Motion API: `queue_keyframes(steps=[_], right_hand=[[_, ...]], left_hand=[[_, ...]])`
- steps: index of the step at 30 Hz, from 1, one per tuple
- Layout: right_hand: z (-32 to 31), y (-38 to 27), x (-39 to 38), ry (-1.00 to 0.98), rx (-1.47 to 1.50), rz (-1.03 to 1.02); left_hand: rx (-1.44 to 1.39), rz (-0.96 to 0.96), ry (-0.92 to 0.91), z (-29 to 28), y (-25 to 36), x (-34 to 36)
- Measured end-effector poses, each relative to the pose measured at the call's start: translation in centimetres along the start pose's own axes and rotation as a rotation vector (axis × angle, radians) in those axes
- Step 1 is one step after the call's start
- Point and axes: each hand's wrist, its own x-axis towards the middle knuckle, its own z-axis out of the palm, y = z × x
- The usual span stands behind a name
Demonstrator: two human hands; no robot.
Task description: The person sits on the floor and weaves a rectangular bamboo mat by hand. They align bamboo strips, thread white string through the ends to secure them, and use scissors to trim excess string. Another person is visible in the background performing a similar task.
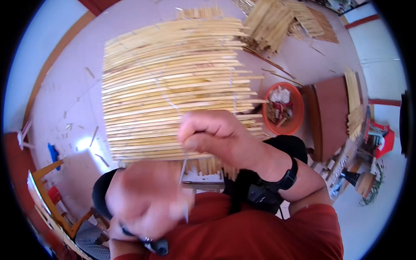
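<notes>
A mat of pale, slender sticks point(173, 86) lies before me, bound across by rows of thin white cord. Above its near right part, my right hand point(216, 134) is closed in a pinch on a white cord point(183, 170). The cord runs down from its fingertips to my left hand point(149, 197), and a short length shows again below that hand. My left hand is close to my body, smeared by motion, so its grip on the cord is unclear. Under the mat's near edge, part of a frame with upright stick ends point(203, 167) shows between my hands.
An orange tub point(298, 119) with scraps stands right of the mat, beside a brown wooden piece of furniture point(329, 112). More stick bundles point(268, 24) lie at the far right. A wooden chair point(45, 195) is at the left. Stick offcuts point(94, 136) litter the floor.
</notes>
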Motion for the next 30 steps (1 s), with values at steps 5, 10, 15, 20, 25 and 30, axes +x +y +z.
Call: queue_keyframes(steps=[5,10,15,20,25,30], right_hand=[[1.0,0.6,0.5,0.065,0.170,0.131],[2.0,0.2,0.0,0.096,0.130,0.172],[2.0,-0.5,-0.8,0.051,0.316,0.041],[1.6,-1.6,-1.2,-0.084,0.235,-0.089],[1.5,-2.5,-1.0,-0.131,0.054,-0.116],[1.1,-2.7,-0.5,-0.127,0.003,-0.232]], left_hand=[[-0.327,-0.439,0.349,1.6,-0.5,1.8],[-0.374,-0.465,0.373,2.1,-0.5,1.4],[0.006,0.076,-0.032,0.7,0.1,0.1],[-0.330,0.567,-0.542,0.7,-0.3,1.8],[-0.320,0.724,-0.128,3.2,-0.3,0.6],[-0.331,0.814,0.524,8.1,-0.7,0.8]])
